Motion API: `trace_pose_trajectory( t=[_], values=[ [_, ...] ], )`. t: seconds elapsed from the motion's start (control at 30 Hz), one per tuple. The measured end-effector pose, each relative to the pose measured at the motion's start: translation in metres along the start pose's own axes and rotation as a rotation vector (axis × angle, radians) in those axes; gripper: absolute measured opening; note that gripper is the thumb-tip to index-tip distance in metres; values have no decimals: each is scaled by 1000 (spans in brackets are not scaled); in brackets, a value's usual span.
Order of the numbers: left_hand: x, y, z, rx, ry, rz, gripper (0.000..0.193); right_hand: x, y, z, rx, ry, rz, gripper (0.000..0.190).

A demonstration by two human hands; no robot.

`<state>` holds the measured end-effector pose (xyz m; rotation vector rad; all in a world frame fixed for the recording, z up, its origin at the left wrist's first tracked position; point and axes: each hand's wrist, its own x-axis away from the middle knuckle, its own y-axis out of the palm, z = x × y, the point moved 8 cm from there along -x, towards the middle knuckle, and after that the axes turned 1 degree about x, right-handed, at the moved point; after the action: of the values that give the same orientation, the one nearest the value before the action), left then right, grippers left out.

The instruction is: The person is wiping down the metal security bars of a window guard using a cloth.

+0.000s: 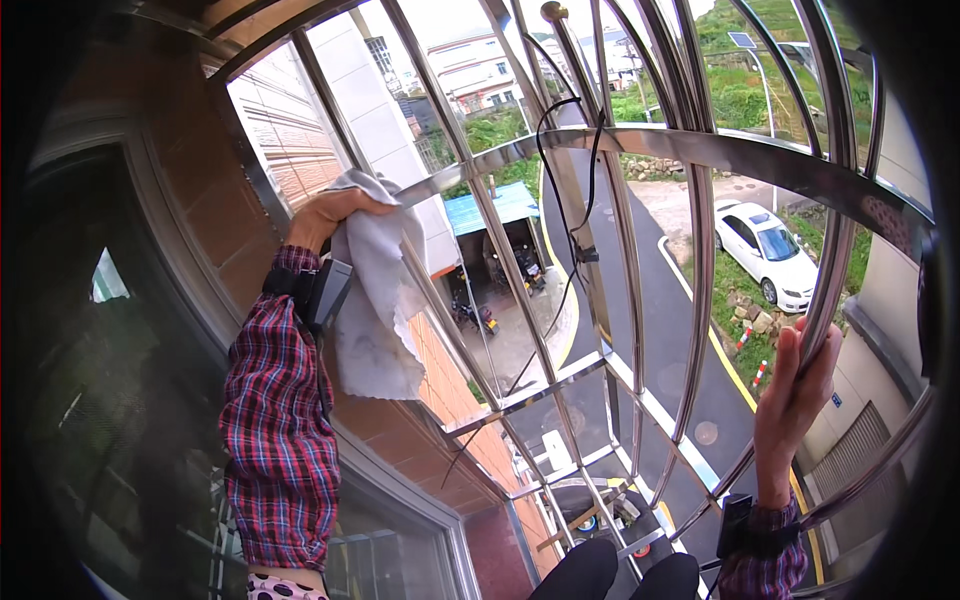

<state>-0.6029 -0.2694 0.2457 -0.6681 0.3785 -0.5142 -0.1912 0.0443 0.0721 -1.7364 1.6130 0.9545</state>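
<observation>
My left hand (330, 214) grips a grey cloth (379, 300) against the flat horizontal rail (442, 178) of a stainless steel window cage, close to the wall side. The cloth hangs down beside the bars and has darker smudges and a ragged lower edge. On the right, my right hand (795, 405) is wrapped around a shiny vertical bar (831, 277) of the same cage. A strapped-on dark device (330, 292) sits at my left wrist, and another device (735, 525) is at my right wrist.
A black cable (546, 165) loops over the rail and hangs along the bars. At left is a framed glass window (90, 375). My knees (581, 574) show at the bottom edge. Far below lie a road (667, 322), a white car (769, 251) and a blue-roofed shed (491, 206).
</observation>
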Motion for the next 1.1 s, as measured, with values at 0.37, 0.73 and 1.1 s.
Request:
trace_pose_trajectory(
  t=[0.37, 0.73, 1.1],
  values=[
    [61, 19, 27, -1781, 226, 589, 13, -3, 5, 8, -11, 27, -46, 21],
    [151, 95, -35, -430, 669, 958, 39, -3, -3, 4, -10, -1, -14, 22],
    [58, 120, -55, 190, 544, 855, 39, -4, -1, -4, 11, -33, -2, 18]
  ],
)
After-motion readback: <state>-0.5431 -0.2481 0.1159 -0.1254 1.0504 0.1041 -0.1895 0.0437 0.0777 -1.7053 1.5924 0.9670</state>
